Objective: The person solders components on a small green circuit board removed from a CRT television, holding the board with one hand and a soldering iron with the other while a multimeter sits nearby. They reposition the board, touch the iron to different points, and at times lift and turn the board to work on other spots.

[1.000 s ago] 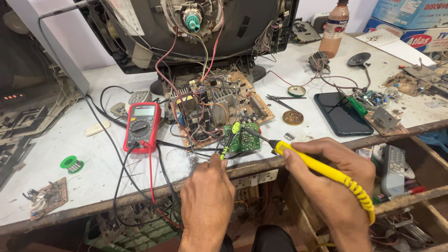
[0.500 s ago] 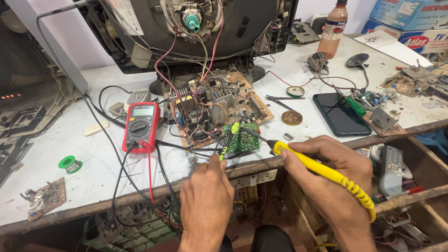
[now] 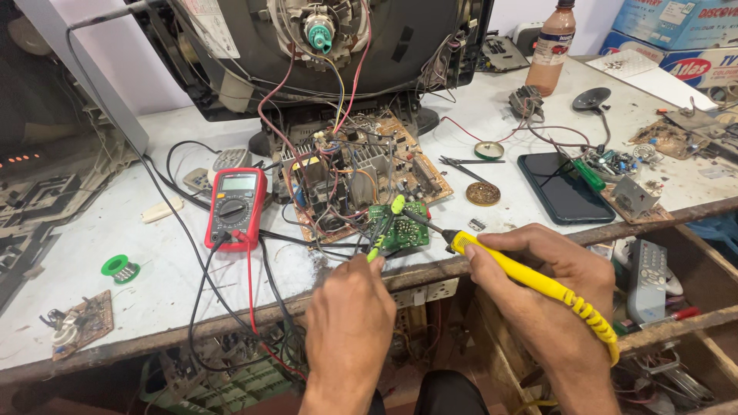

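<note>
My right hand point(image 3: 550, 296) is clamped on a yellow soldering iron point(image 3: 523, 273), its tip on the small green board point(image 3: 400, 230) at the counter point(image 3: 115, 223) edge. My left hand point(image 3: 350, 323) pinches a green-handled tool point(image 3: 384, 227) against that board, beside the red multimeter point(image 3: 236, 206).

Both your forearms come up from the bottom edge of the view, side by side and close together. Your left hand point(image 3: 350, 327) shows its back to the camera, knuckles up, its fingers point(image 3: 367, 265) bunched together and pointing forward in a pinch at the tips. Your right hand point(image 3: 550, 296) sits just to its right, slightly higher, turned palm-inward with the wrist angled down to the right; its fingers point(image 3: 500, 242) curl in a closed pen-like grip, thumb tucked underneath.
</note>
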